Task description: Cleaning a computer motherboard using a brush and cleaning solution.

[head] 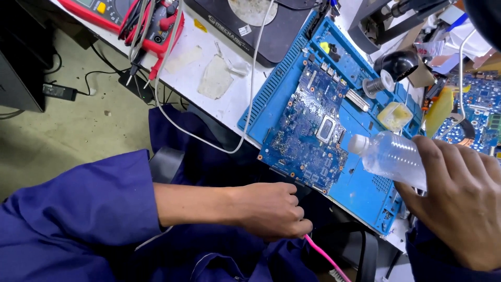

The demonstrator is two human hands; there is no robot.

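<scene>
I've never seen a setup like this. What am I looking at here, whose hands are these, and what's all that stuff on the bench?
There is no machine here: a person in a blue coat wears a camera on the head, so the one picture looks down at their own two hands. The right hand holds a small clear bottle, tipped on its side with its white cap toward a blue circuit board. The board lies on a blue mat on a white bench. The left hand is closed in a fist at the near edge of the bench; a thin pink handle sticks out from it, probably a brush, though its head is barely visible. Farther back lie a red multimeter with its leads, a white cable, a solder spool and a second board at the right.
</scene>
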